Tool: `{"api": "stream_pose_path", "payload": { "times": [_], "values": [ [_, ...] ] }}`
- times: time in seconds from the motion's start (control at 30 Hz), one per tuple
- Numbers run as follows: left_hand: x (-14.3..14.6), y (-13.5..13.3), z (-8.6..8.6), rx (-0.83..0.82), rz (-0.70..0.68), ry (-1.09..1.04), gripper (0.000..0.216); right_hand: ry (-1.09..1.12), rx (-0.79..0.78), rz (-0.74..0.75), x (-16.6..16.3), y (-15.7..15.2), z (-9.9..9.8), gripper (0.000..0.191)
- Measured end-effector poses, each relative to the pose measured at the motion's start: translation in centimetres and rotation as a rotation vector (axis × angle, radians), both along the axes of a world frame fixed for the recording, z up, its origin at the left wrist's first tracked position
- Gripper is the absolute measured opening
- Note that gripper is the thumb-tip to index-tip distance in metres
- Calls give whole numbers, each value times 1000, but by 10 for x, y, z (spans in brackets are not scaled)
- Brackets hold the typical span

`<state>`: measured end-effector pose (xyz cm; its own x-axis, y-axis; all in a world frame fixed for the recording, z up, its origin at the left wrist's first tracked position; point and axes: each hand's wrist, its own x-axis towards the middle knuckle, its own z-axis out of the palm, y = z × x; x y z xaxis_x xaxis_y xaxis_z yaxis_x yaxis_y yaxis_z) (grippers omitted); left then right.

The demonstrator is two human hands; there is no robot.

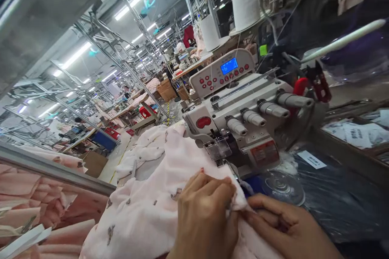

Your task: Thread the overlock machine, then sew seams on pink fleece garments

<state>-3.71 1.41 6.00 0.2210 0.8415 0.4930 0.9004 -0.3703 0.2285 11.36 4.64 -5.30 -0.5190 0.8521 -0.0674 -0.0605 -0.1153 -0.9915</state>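
A pale pink printed fabric lies across the table in front of a white overlock sewing machine. My left hand is closed, its fingers curled and pinching the fabric's edge just before the presser foot. My right hand rests beside it, fingers pressed together on the same edge of the fabric. The two hands touch at the fabric's corner.
The machine's control panel with a blue screen sits on top, with white thread cones behind. Folded pink pieces are stacked at the left behind a metal rail. A clear plastic sheet and paper labels lie to the right. Rows of workstations stretch into the distance.
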Motion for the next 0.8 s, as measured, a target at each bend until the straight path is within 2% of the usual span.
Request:
{"api": "stream_pose_path", "payload": {
  "times": [0.07,0.17,0.3,0.47,0.53,0.67,0.73,0.8],
  "values": [
    [4,-2,-3,50,42,132,16,4,22,-1,3,5,11,41],
    [0,-16,-16,86,45,106,27,-76,162,-25,14,5,20,43],
    [-13,-44,-37,58,50,-45,31,-228,202,55,26,-10,11,45],
    [2,-57,-50,257,31,-129,30,-62,282,41,25,-19,9,37],
    [13,-56,-54,218,20,-195,32,14,176,46,26,-22,12,31],
    [25,-58,-65,98,-22,-433,35,122,-164,179,31,-32,12,20],
    [30,-60,-69,133,-10,-466,32,175,-216,217,33,-36,12,18],
    [36,-61,-73,226,13,-437,27,259,-200,220,34,-37,15,23]
  ]
}}
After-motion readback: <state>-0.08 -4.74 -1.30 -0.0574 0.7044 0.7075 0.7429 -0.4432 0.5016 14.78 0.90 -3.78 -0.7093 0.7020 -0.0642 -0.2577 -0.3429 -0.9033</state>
